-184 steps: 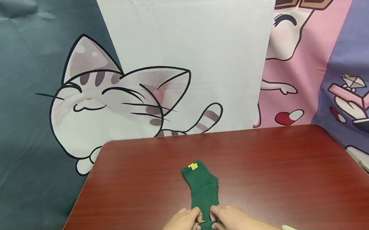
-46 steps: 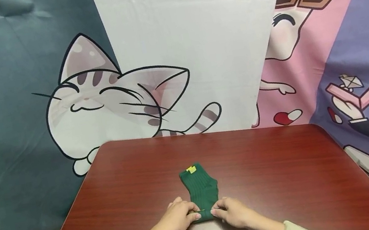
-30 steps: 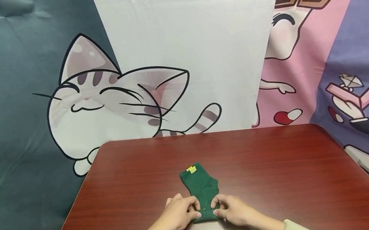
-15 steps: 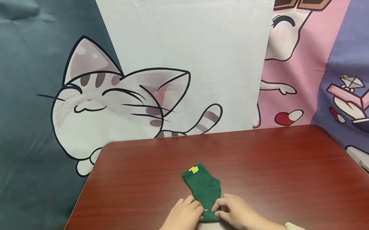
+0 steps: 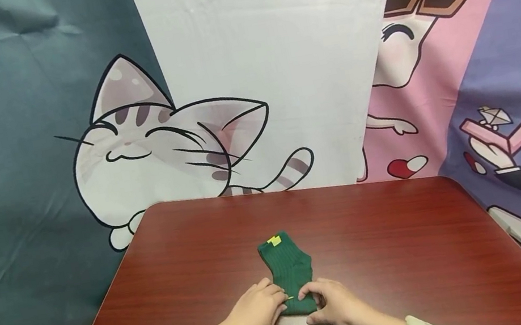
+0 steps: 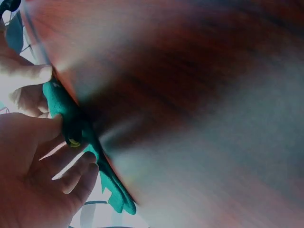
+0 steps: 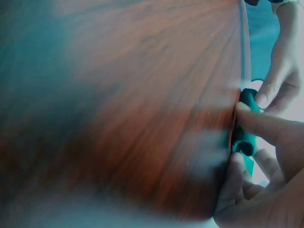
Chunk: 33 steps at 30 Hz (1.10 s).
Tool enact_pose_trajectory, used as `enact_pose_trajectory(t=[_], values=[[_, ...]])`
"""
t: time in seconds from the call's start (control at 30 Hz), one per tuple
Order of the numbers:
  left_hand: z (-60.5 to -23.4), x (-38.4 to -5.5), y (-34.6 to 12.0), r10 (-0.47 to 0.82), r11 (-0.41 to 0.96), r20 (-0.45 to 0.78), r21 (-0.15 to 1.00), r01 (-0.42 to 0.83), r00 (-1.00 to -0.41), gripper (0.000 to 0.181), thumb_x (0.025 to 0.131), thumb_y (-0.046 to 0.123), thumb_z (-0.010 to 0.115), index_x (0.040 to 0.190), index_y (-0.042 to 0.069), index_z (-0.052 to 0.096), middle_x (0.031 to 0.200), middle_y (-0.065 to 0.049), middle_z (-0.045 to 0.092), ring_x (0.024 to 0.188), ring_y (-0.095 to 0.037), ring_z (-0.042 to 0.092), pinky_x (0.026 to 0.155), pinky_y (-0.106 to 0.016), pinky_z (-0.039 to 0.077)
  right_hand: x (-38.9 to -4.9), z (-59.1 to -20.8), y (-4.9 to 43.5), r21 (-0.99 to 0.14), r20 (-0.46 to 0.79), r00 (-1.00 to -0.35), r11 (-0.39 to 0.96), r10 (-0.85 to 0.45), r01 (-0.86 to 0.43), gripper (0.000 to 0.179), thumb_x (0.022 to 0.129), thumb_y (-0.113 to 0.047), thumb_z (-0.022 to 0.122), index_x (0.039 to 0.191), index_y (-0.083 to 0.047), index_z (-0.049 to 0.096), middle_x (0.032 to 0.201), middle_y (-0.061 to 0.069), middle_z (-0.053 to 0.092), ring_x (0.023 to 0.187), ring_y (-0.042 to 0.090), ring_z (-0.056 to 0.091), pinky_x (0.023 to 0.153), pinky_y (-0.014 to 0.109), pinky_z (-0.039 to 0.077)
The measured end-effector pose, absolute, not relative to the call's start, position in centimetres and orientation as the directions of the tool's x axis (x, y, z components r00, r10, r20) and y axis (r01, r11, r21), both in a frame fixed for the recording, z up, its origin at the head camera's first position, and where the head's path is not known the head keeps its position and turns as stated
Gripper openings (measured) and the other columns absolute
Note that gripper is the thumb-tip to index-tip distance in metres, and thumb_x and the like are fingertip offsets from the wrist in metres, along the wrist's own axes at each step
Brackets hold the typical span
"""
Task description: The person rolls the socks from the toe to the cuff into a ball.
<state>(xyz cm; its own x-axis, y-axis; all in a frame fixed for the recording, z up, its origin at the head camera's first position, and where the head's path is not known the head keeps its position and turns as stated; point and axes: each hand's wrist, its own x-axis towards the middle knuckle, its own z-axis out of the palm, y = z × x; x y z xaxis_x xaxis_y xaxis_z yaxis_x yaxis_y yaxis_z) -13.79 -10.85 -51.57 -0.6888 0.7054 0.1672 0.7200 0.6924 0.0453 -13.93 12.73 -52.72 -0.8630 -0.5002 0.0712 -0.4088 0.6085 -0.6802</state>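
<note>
From my remote seat I see the dark-green ribbed-knit sock (image 5: 286, 264) on the glossy red-brown worktop (image 5: 381, 234), long axis running ahead, its near fold crosswise between the left hand (image 5: 258, 309), fingers curled narrowly round one end, and the right hand (image 5: 337, 304), fingers curved wider round the other (neither is nearer).

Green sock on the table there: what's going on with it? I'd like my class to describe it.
A person's left hand and right hand are handling a green sock on a reddish-brown table. Its near end is folded or rolled up; the left hand holds the left side of that end, while the right hand curves around the right side. The far part lies flat, a yellow label at its end. One sock or a pair is hard to tell.
</note>
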Motion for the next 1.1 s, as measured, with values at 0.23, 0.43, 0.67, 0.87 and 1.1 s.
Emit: enact_pose_trajectory(t=[0.23,0.43,0.67,0.87,1.1], values=[[-51.6,-14.2,-12.3,0.765,0.629,0.127,0.068,0.775,-0.632,0.034,0.100,0.036,0.064,0.129,0.019,0.067,0.121,0.009,0.069,0.106,-0.010,0.058,0.086,-0.029,0.052,-13.5,-52.7,12.2,-0.655,0.073,-0.886,0.648,-0.457,-0.388,0.030,0.076,-0.019,0.088,0.096,-0.025,0.067,0.076,-0.010,0.048,0.068,0.001,0.042,0.061,0.023,0.037],[-51.8,-14.2,-12.6,0.779,0.615,0.119,0.049,0.787,-0.616,0.044,0.095,0.044,0.068,0.131,0.019,0.057,0.116,0.008,0.070,0.096,-0.009,0.055,0.078,-0.027,0.049,-13.6,-52.8,12.3,-0.681,0.047,-0.895,0.641,-0.443,-0.353,0.022,0.081,-0.023,0.085,0.097,-0.023,0.069,0.076,-0.009,0.050,0.068,0.001,0.043,0.060,0.023,0.038],[-52.1,-14.3,-12.3,0.753,0.634,0.183,0.050,0.771,-0.632,0.032,0.094,0.038,0.071,0.119,0.020,0.061,0.100,0.011,0.070,0.081,-0.008,0.041,0.069,-0.023,0.039,-14.0,-53.0,12.4,-0.701,0.036,-0.897,0.628,-0.441,-0.337,0.018,0.086,-0.029,0.081,0.100,-0.021,0.073,0.074,-0.012,0.051,0.066,0.000,0.046,0.060,0.023,0.040],[-51.9,-15.0,-12.3,0.740,0.637,0.195,0.108,0.764,-0.644,0.026,0.096,0.031,0.070,0.119,0.019,0.068,0.109,0.009,0.071,0.090,-0.007,0.052,0.075,-0.026,0.046,-14.3,-52.9,12.6,-0.711,0.034,-0.894,0.618,-0.447,-0.336,0.018,0.089,-0.032,0.077,0.101,-0.019,0.074,0.074,-0.013,0.053,0.067,0.000,0.048,0.062,0.023,0.042],[-51.7,-15.4,-11.9,0.733,0.649,0.155,0.134,0.749,-0.663,0.020,0.098,0.027,0.066,0.116,0.018,0.068,0.112,0.009,0.068,0.102,-0.008,0.057,0.085,-0.029,0.050,-14.2,-52.5,12.7,-0.697,0.044,-0.895,0.628,-0.444,-0.346,0.022,0.090,-0.035,0.076,0.103,-0.017,0.076,0.079,-0.011,0.052,0.069,0.000,0.045,0.060,0.022,0.040]])
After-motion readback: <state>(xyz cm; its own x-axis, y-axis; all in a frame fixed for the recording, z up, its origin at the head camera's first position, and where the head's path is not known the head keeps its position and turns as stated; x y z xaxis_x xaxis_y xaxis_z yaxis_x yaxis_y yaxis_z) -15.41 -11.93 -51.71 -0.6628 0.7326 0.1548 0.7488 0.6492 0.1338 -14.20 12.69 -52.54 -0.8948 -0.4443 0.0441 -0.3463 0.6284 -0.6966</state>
